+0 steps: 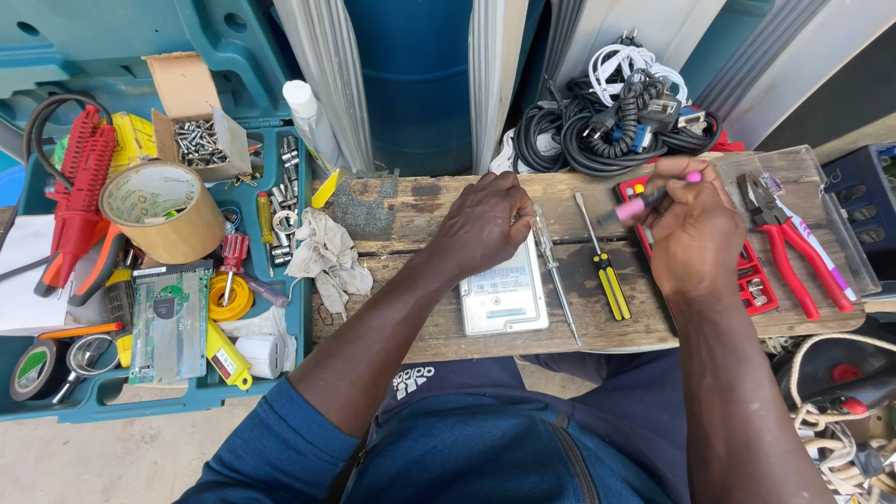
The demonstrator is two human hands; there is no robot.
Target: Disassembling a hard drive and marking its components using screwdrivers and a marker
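**Right hand grips pink-handled driver; left hand steadies drive**

The right hand (695,233) is closed around a small pink-handled screwdriver (644,201), held near the middle of its shaft with the pink end cap pointing up and right and the working end pointing left. The left hand (481,224) rests palm-down, fingers curled, on the upper edge of a silver hard drive (504,297); whether those fingers clasp anything beneath cannot be determined.

The hard drive lies flat on a worn wooden plank (420,201), label side up, directly below the left hand and to the lower left of the right hand. The screwdriver tip sits above and to the right of the drive, apart from it.

Between the drive and the right hand lie two tools on the plank: a clear-handled screwdriver (551,261) just beside the drive's right edge, and a yellow-and-black screwdriver (607,275) further right. A red bit case (751,280) lies partly under the right hand. Red-handled pliers (789,238) rest at the plank's right end. A coil of black cables (597,131) sits behind the plank. A teal tool case (280,84) stands to the left, containing a roll of brown tape (163,210) and a green circuit board (168,322).
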